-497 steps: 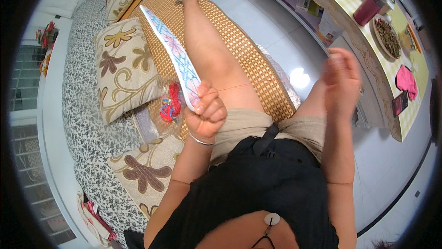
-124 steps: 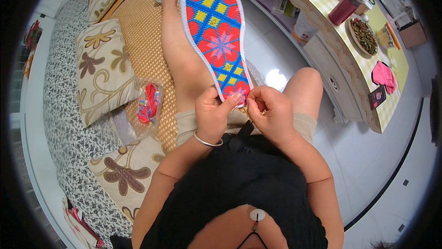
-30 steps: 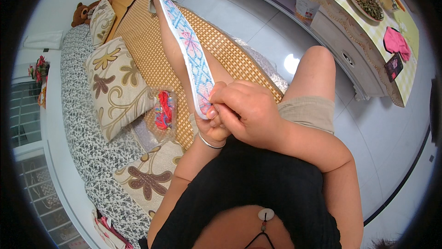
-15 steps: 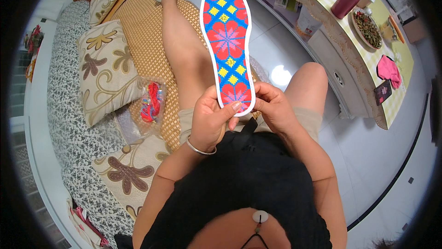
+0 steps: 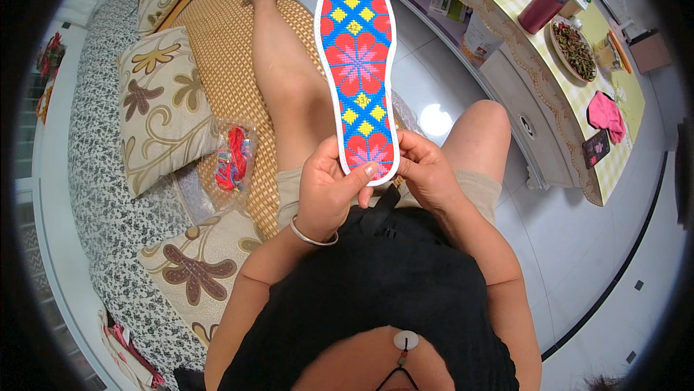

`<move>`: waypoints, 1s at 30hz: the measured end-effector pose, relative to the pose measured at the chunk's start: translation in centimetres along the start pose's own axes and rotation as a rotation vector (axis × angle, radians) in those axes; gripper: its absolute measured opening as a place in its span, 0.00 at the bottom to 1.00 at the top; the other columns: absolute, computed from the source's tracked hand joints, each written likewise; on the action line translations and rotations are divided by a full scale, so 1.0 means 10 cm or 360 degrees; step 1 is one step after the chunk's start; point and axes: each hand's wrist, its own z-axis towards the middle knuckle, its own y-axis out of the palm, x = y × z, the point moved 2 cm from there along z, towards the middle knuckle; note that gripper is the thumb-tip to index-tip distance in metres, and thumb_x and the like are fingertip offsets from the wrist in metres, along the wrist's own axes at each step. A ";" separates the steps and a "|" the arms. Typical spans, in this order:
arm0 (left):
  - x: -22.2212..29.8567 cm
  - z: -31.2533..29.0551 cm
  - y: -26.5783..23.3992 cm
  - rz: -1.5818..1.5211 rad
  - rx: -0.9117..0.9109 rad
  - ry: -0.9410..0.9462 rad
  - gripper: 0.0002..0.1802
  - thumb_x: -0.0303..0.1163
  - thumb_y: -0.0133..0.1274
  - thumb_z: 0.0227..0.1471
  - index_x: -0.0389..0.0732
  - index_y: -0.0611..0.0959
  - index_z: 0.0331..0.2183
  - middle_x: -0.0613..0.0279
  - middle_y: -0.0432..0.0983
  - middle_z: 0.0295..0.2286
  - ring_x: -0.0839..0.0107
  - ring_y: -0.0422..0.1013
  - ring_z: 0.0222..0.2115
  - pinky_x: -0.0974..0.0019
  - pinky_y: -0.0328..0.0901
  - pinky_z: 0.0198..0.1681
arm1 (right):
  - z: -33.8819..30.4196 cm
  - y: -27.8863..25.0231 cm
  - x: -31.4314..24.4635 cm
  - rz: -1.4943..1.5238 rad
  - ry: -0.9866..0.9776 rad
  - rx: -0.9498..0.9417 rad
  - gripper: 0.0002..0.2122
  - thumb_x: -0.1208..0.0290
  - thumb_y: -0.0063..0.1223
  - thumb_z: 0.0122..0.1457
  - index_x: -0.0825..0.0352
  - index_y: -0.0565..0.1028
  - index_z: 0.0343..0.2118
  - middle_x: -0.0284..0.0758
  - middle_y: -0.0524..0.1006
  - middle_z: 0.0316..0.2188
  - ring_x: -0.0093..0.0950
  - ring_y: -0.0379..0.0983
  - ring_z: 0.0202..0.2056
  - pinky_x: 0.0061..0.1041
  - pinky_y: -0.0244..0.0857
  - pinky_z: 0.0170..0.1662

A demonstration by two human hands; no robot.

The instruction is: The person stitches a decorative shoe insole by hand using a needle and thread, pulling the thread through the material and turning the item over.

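- Turned since the frame of one second ago, when its pale back lay toward the camera, the insole [image 5: 359,66] now shows its red, blue and yellow patterned face; against the latest earlier frame it has hardly shifted.
- Left grip [image 5: 325,185]: closed on the narrower lower end, thumb flat on the face near the white rim, most of the fingers hidden behind.
- Right grip [image 5: 430,170]: pinching the right edge of that same end, thumb against the rim; whether it also holds a needle or thread cannot be told.
- Just above both grips, the insole stands up and away from the body, its wider end free. It holds its line without sagging, so I judge it light and fairly stiff, probably flexible if pressed.
- For handling, the textured face should not be slippery; the white rim looks the best place to take hold, a thumb in front and fingers behind, without rubbing the coloured pattern.
- Left of the grips, near the thigh, a clear bag of bright threads [image 5: 233,160] rests on the woven mat [image 5: 217,29], beside a flowered pillow [image 5: 163,109].
- Farther out to the right, the tabletop [image 5: 575,95] carries a pink cloth [image 5: 606,116] and a dark red tumbler [image 5: 546,5].
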 end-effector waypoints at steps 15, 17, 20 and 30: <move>-0.05 0.03 0.02 -0.0017 0.0042 0.0009 0.14 0.20 0.52 0.49 0.31 0.71 0.40 0.56 0.75 0.30 0.79 0.66 0.17 0.78 0.61 0.17 | -0.02 -0.06 0.10 0.0029 0.0031 0.0052 0.07 0.73 0.50 0.59 0.68 0.73 0.39 0.28 0.74 0.32 0.17 0.68 0.32 0.17 0.63 0.37; -0.06 0.02 0.01 0.0015 0.0048 -0.0042 0.14 0.20 0.53 0.48 0.32 0.72 0.40 0.57 0.75 0.29 0.79 0.66 0.15 0.78 0.61 0.16 | -0.03 -0.05 0.13 -0.0060 -0.0020 0.0116 0.08 0.71 0.50 0.59 0.67 0.73 0.38 0.28 0.74 0.32 0.17 0.68 0.34 0.18 0.64 0.39; -0.06 0.01 -0.01 0.0085 0.0144 -0.0061 0.14 0.19 0.53 0.46 0.32 0.73 0.39 0.58 0.75 0.26 0.79 0.67 0.15 0.81 0.60 0.13 | -0.01 -0.02 0.10 -0.0099 -0.0117 0.0034 0.07 0.71 0.51 0.58 0.67 0.75 0.36 0.27 0.73 0.31 0.16 0.68 0.33 0.17 0.63 0.38; -0.17 0.10 0.03 -0.0032 -0.0018 -0.0093 0.15 0.23 0.54 0.47 0.35 0.72 0.39 0.62 0.72 0.26 0.79 0.62 0.15 0.79 0.58 0.17 | -0.02 -0.11 0.08 0.0086 -0.0155 -0.0113 0.04 0.74 0.52 0.58 0.67 0.73 0.35 0.24 0.71 0.25 0.13 0.63 0.27 0.14 0.59 0.30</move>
